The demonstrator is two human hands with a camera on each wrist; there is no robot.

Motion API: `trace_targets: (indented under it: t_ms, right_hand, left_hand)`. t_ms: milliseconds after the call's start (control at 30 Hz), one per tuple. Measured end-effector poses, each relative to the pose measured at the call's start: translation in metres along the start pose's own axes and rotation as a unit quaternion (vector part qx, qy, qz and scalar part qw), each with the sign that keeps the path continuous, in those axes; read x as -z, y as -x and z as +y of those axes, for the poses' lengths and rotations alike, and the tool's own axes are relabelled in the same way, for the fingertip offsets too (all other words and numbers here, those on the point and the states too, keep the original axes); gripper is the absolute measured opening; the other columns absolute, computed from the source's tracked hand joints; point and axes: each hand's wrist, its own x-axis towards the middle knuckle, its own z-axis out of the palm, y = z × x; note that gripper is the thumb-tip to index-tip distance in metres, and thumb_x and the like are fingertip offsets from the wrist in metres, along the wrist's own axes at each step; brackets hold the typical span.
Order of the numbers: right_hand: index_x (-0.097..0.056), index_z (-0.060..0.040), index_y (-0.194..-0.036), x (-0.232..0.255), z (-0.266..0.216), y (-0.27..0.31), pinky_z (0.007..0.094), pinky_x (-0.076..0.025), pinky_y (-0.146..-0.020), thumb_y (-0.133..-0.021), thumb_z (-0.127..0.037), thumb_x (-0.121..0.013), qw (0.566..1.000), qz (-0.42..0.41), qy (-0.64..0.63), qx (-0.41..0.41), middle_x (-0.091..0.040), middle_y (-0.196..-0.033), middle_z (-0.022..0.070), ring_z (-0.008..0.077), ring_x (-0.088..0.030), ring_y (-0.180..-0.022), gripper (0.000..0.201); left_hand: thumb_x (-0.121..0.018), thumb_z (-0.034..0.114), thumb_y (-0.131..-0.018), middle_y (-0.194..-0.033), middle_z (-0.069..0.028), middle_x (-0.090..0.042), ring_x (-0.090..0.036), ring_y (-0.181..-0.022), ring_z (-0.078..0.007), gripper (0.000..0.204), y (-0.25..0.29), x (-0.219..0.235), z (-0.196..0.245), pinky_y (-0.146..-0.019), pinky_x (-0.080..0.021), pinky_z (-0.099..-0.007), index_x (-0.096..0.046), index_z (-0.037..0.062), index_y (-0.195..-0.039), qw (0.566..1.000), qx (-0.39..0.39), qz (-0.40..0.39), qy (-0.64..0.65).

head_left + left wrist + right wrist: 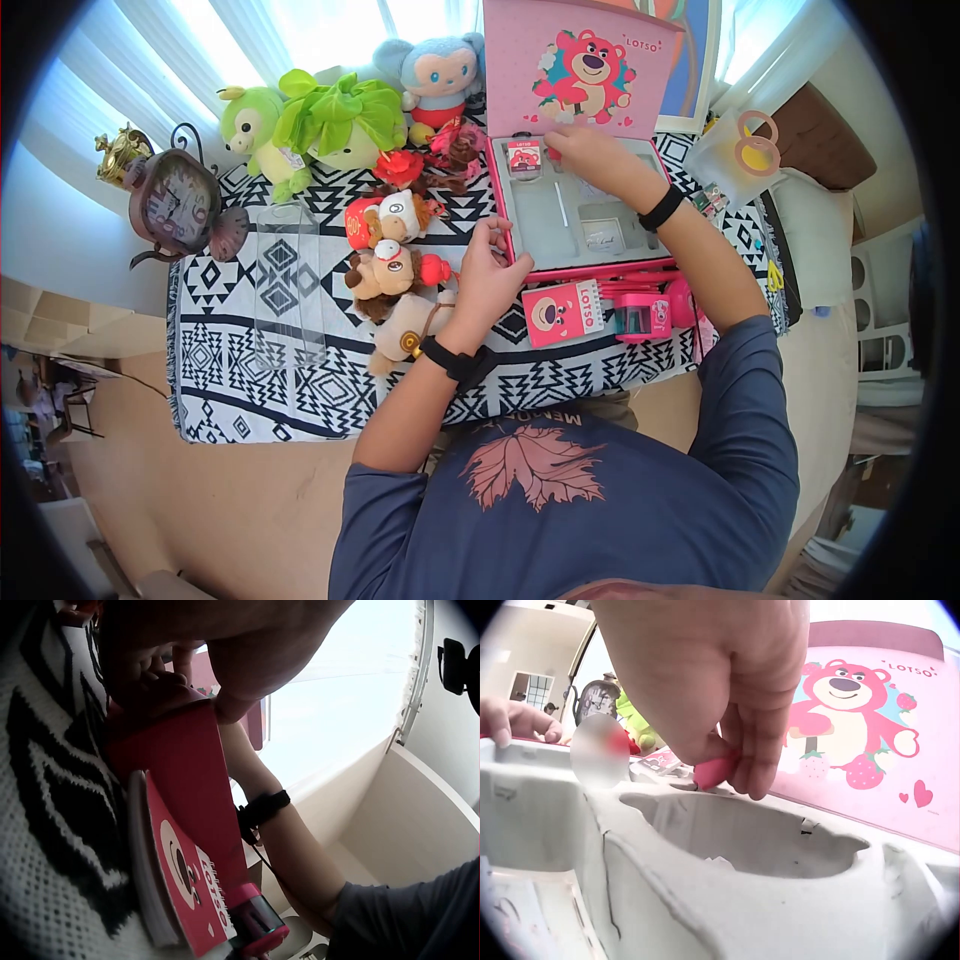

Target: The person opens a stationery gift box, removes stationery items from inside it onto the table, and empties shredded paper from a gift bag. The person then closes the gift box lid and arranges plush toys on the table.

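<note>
An open pink gift box [510, 230] with a grey moulded tray [540, 215] lies before me, its bear-printed lid [645, 85] raised at the back. My right hand [595, 160] reaches over the tray to its far side. In the right wrist view its thumb and fingers pinch a small pink object [715, 772], mostly hidden by the fingers, close over the tray. My left hand [485, 275] grips the box's near left corner, thumb at the front edge and fingers over the side. A small bear-printed square item [524, 158] sits in the tray's back left compartment.
In front of the box lie a pink bear notebook [563, 313] and a pink pencil sharpener [642, 317]. Plush toys [385, 270] line the left side. Farther left are a clear plastic cover [290, 290] and a clock [175, 200]. A frosted container [730, 155] stands right.
</note>
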Motion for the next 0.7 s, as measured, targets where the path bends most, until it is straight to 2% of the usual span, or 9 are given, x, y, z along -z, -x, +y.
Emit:
trace_targets:
  t_ms: [133,200,233,300,400,433,500,667,700]
  right_hand:
    - [-0.068,-0.0013,-0.101,0.033,-0.004,0.02,0.0408,-0.057,-0.075,-0.088,-0.003,-0.066,0.99,0.096,-0.103,0.022,-0.069,-0.097,0.0127,0.0312,-0.07,-0.085,0.013]
    - [-0.07,-0.0003,-0.101,0.059,-0.026,0.039,0.0332,-0.055,-0.073,-0.089,0.002,-0.063,0.953,-0.012,-0.28,-0.119,-0.07,-0.094,0.0086,0.0193,-0.069,-0.08,0.014]
    - [-0.07,-0.0003,-0.101,0.065,-0.036,0.051,0.0332,-0.055,-0.073,-0.089,0.002,-0.063,0.953,-0.014,-0.28,-0.118,-0.07,-0.094,0.0086,0.0193,-0.069,-0.08,0.014]
    - [-0.072,-0.0005,-0.1,0.073,-0.054,0.074,0.0279,-0.053,-0.073,-0.091,0.003,-0.061,0.841,-0.098,-0.516,-0.131,-0.071,-0.092,0.0049,0.0114,-0.065,-0.079,0.014]
    - [-0.072,-0.0035,-0.102,0.057,-0.073,0.092,0.0287,-0.054,-0.075,-0.089,0.001,-0.064,0.823,-0.194,-0.515,-0.141,-0.07,-0.091,0.0048,0.0158,-0.066,-0.081,0.016]
    - [-0.072,-0.0035,-0.102,0.055,-0.075,0.088,0.0287,-0.054,-0.075,-0.089,0.001,-0.064,0.823,-0.193,-0.515,-0.141,-0.07,-0.091,0.0048,0.0158,-0.066,-0.081,0.016]
    - [-0.073,-0.0038,-0.105,0.051,-0.08,0.081,0.029,-0.054,-0.074,-0.089,0.001,-0.065,0.905,-0.041,-0.418,-0.076,-0.07,-0.101,0.0054,0.0152,-0.066,-0.086,0.019]
    - [-0.07,-0.0049,-0.118,0.038,-0.053,0.03,0.0344,-0.056,-0.082,-0.088,-0.004,-0.07,0.926,-0.019,-0.347,-0.147,-0.068,-0.118,0.0113,0.0237,-0.067,-0.097,0.03]
    - [-0.068,-0.0053,-0.123,0.022,-0.046,0.021,0.0385,-0.054,-0.091,-0.088,-0.007,-0.073,0.961,0.048,-0.264,-0.071,-0.066,-0.125,0.0122,0.0267,-0.065,-0.108,0.035]
  left_hand:
    - [-0.075,0.002,-0.084,-0.098,-0.0008,-0.051,-0.049,-0.064,-0.0027,0.049,-0.003,0.0,-0.006,-0.055,-0.039,-0.0211,-0.052,0.0059,-0.128,1.0,-0.014,-0.01,-0.01]
    - [-0.076,0.002,-0.084,-0.097,-0.0008,-0.051,-0.049,-0.064,-0.0027,0.049,-0.002,0.0,-0.006,-0.055,-0.04,-0.0211,-0.052,0.0059,-0.128,1.0,-0.01,-0.008,-0.001]
    - [-0.076,0.002,-0.084,-0.097,-0.0007,-0.051,-0.049,-0.064,-0.0027,0.049,-0.001,0.001,-0.002,-0.055,-0.039,-0.0209,-0.052,0.006,-0.127,1.0,-0.009,-0.009,-0.009]
    - [-0.076,0.002,-0.084,-0.097,-0.0005,-0.051,-0.049,-0.064,-0.0027,0.049,-0.001,0.001,0.0,-0.055,-0.039,-0.0208,-0.052,0.0061,-0.127,1.0,-0.008,-0.008,-0.016]
    - [-0.076,0.002,-0.084,-0.097,-0.0002,-0.051,-0.049,-0.064,-0.0025,0.049,0.0,-0.001,0.0,-0.055,-0.039,-0.0205,-0.053,0.0064,-0.128,1.0,-0.011,-0.012,-0.018]
    - [-0.076,0.002,-0.085,-0.097,-0.0001,-0.051,-0.049,-0.064,-0.0025,0.049,0.0,-0.001,0.001,-0.055,-0.038,-0.0205,-0.053,0.0067,-0.128,1.0,-0.008,-0.013,-0.01]
    - [-0.076,0.002,-0.085,-0.097,0.0,-0.051,-0.049,-0.064,-0.0025,0.049,0.001,0.0,0.001,-0.055,-0.038,-0.0205,-0.053,0.0069,-0.128,1.0,-0.003,-0.012,-0.003]
    - [-0.076,0.001,-0.086,-0.098,0.0,-0.051,-0.048,-0.064,-0.0024,0.049,0.001,0.0,-0.003,-0.054,-0.038,-0.0207,-0.052,0.0074,-0.128,1.0,-0.009,-0.011,-0.008]
    - [-0.076,0.001,-0.086,-0.098,0.0,-0.051,-0.048,-0.064,-0.0024,0.049,0.001,0.0,-0.002,-0.054,-0.038,-0.0207,-0.052,0.0074,-0.128,1.0,-0.011,-0.011,-0.009]
